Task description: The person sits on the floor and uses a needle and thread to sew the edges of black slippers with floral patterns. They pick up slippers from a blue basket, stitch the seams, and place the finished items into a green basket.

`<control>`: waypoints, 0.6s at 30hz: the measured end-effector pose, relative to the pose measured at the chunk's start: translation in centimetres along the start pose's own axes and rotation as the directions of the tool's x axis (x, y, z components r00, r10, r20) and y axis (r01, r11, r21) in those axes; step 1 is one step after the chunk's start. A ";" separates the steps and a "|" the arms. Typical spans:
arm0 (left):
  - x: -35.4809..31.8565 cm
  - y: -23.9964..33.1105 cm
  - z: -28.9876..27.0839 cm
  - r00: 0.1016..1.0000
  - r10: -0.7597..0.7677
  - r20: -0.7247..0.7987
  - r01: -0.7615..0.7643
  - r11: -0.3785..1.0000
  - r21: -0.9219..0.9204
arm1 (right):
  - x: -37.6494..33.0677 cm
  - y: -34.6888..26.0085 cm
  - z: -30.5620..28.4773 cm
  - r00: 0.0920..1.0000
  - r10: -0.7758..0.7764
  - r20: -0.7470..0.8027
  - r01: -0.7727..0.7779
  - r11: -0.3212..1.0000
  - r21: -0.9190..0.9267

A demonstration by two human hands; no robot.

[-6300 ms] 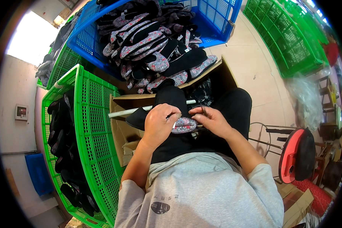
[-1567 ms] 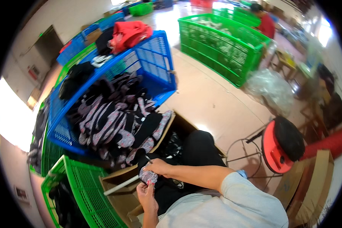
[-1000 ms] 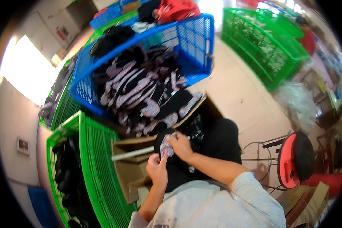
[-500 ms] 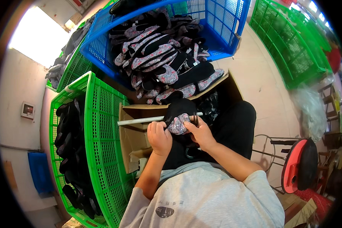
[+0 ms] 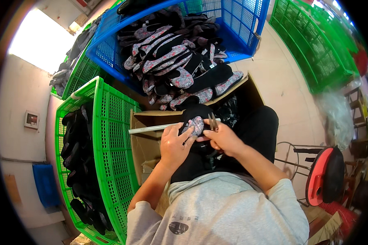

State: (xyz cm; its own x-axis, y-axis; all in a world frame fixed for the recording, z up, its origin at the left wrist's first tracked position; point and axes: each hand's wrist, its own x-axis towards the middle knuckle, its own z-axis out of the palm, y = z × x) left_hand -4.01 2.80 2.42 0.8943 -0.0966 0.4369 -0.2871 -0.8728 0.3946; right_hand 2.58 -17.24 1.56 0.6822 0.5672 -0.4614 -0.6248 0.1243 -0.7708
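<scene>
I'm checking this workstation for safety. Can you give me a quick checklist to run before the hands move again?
1. Floral piece steadied: ok, the left hand has its fingers on it.
2. Scissor-like tool held: ok, it is in the right hand.
3. Tool tips facing away from the torso: ok, they point toward the far side.
4. Tips apart from the left fingers: ok, the floral piece lies between them.
5. Floral piece fully visible: not ok, fingers cover part of it.
6. White rod free of the left hand: cannot tell, the hand overlaps it in this view.
</scene>
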 end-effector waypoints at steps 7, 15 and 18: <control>-0.1 0.6 0.7 0.999 -0.032 -0.012 0.032 0.999 0.011 | 0.4 -0.9 -3.9 0.865 -0.463 -0.194 0.350 0.833 -0.429; -0.6 1.3 1.7 0.999 0.019 -0.028 -0.017 0.997 0.073 | 2.0 3.5 -1.9 0.893 -0.426 -0.147 0.234 0.718 -0.655; -0.5 0.6 2.5 0.999 -0.018 -0.030 0.020 0.997 0.076 | 1.3 4.6 -1.8 0.848 -0.516 -0.123 0.283 0.635 -0.718</control>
State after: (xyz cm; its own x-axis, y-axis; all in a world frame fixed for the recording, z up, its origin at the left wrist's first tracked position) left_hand -3.76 1.09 0.47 0.8884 -0.0667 0.4542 -0.2423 -0.9085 0.3405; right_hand 1.30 -17.39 -3.36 0.9473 0.3168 -0.0470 0.0690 -0.3453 -0.9359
